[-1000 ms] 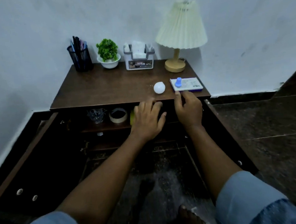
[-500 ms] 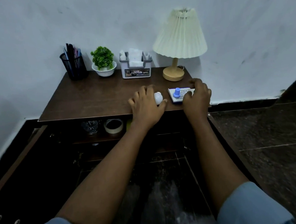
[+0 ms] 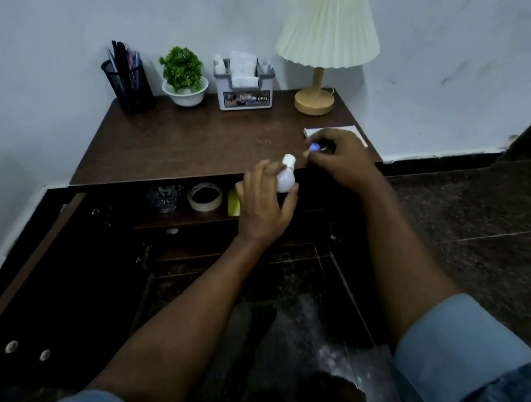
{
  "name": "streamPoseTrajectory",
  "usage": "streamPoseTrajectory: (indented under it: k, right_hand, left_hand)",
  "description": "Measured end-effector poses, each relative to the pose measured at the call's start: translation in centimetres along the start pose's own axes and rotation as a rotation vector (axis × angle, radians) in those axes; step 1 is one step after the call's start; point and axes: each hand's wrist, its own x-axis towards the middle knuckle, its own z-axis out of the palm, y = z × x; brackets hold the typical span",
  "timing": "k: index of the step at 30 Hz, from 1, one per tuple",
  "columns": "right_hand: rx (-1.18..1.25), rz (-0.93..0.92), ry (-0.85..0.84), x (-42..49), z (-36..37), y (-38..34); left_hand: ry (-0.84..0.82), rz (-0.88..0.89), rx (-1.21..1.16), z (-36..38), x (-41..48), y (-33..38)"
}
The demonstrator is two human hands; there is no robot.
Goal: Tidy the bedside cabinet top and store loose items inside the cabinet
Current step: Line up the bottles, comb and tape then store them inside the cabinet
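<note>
1. My left hand (image 3: 264, 205) grips the white bulb (image 3: 285, 178). My fingers curl over its round part and my thumb sits under it.
2. The bulb is off the cabinet top (image 3: 192, 143), just in front of its front edge and over the open shelf (image 3: 181, 220). Its screw base points away from me.
3. My right hand (image 3: 344, 160) is curled, fingertips pinching a small blue thing (image 3: 314, 147). It is blurred, so I cannot tell what it is.
4. That hand is over the front right corner of the top and covers most of a flat white pad (image 3: 354, 130). I cannot tell whether the blue thing touches the pad.
5. The two hands are near each other but apart.
6. On the shelf, left to right: a clear glass (image 3: 164, 199), a tape roll (image 3: 205, 196) and a yellow item (image 3: 234, 202). The yellow item is partly behind my left hand.
7. The left door (image 3: 29, 277) is swung open towards me.
8. Along the wall at the back of the top, left to right: a pen cup (image 3: 129, 84), a potted plant (image 3: 183, 72), a grey holder (image 3: 245, 90) with white packets in it, and a lamp (image 3: 326, 41).
</note>
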Motion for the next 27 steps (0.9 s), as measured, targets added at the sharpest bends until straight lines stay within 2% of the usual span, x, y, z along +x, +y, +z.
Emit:
streamPoseTrajectory:
  k: [2,4,7,10,12,14,17,19,21,23,27]
  right_hand:
    - [-0.095,0.044,-0.22,-0.6,-1.3,-0.1]
    - [-0.022,0.074,-0.317,-1.0,-2.5,-0.4]
    - [0.09,0.149,-0.476,-0.7,-3.8,-0.4]
    - [-0.017,0.334,-0.722,-0.4,-3.0,0.8]
    - [-0.106,0.43,-0.781,-0.9,-0.9,2.5]
    - [-0.179,0.441,-0.717,-1.5,1.7,4.3]
    - [-0.266,0.365,-0.397,-1.8,5.4,7.0]
    - [-0.227,0.362,-0.211,-1.9,7.6,8.4]
    - [-0.165,0.362,-0.098,-2.1,9.4,9.7]
    - [-0.148,0.346,-0.04,-2.3,10.7,10.7]
    - [-0.12,0.321,-0.035,-2.3,11.5,12.1]
  left_hand:
    - [-0.101,0.033,0.022,0.2,-2.5,-1.1]
    - [-0.196,0.019,-0.005,0.7,-4.3,-2.3]
    - [-0.308,-0.105,-0.024,2.1,-5.3,-3.3]
    - [-0.379,-0.269,-0.108,3.8,-5.4,-3.0]
    - [-0.386,-0.328,-0.133,5.0,-5.2,-2.7]
    - [-0.379,-0.376,-0.145,6.0,-4.8,-2.4]
    - [-0.376,-0.478,-0.163,7.5,-4.1,-2.3]
    - [-0.352,-0.538,-0.18,8.3,-3.8,-2.5]
    - [-0.312,-0.57,-0.18,9.0,-3.5,-2.8]
    - [-0.296,-0.593,-0.169,9.4,-3.0,-3.1]
    - [-0.301,-0.605,-0.152,10.0,-2.4,-3.7]
